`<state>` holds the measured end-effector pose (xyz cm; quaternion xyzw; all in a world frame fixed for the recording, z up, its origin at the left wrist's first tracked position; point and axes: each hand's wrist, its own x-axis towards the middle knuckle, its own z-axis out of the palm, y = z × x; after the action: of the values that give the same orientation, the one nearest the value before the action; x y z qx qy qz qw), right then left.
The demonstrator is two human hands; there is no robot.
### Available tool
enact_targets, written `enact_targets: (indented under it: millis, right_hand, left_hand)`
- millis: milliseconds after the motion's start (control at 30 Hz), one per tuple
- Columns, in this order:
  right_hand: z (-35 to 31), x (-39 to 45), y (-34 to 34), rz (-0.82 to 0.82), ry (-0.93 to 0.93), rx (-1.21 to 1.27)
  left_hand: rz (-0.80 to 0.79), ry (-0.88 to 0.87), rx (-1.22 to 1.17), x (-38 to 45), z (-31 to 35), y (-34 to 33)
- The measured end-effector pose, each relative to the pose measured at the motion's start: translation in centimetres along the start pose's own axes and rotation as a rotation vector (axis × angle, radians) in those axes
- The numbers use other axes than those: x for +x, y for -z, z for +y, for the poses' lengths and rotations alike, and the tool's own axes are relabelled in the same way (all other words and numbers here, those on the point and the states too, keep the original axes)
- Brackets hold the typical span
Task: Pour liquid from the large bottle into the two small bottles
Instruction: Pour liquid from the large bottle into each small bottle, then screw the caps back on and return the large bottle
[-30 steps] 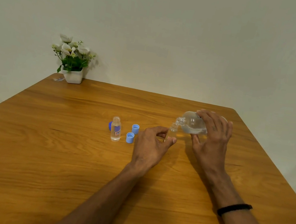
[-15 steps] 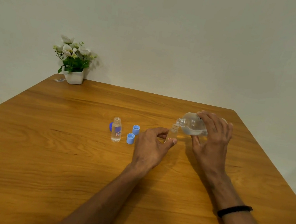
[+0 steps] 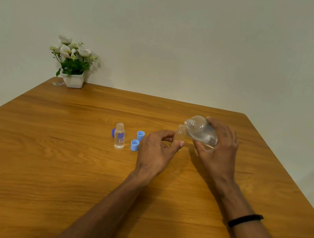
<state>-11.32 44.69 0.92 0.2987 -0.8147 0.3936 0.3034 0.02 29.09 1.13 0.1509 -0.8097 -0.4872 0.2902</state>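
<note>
Since the earlier frame, the right hand (image 3: pixel 219 147) is lifting the large bottle (image 3: pixel 200 131), its mouth rising clear of the small bottle (image 3: pixel 179 135). The left hand (image 3: pixel 156 152) keeps pinching that clear, open-topped bottle upright on the tabletop (image 3: pixel 46 164).

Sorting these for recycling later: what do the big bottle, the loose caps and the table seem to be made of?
Big bottle: clear and glossy, liquid visible through it; probably plastic, though glass can't be excluded. Light blue caps: opaque, matte, ridged inside, apparently moulded plastic. Table: brown with flowing grain and a soft sheen; wood or wood-look veneer.
</note>
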Motion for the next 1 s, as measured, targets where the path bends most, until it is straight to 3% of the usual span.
enact_targets:
  millis: [433, 1000]
  right_hand:
    - [-1.3, 0.6, 1.2, 0.036, -0.292, 0.353]
    - [-1.7, 0.7, 1.2, -0.020, -0.382, 0.546]
  left_hand:
    - [0.068, 0.028, -0.015, 0.8, 0.3, 1.4]
    - [-0.015, 0.062, 0.075, 0.3, -0.3, 1.0]
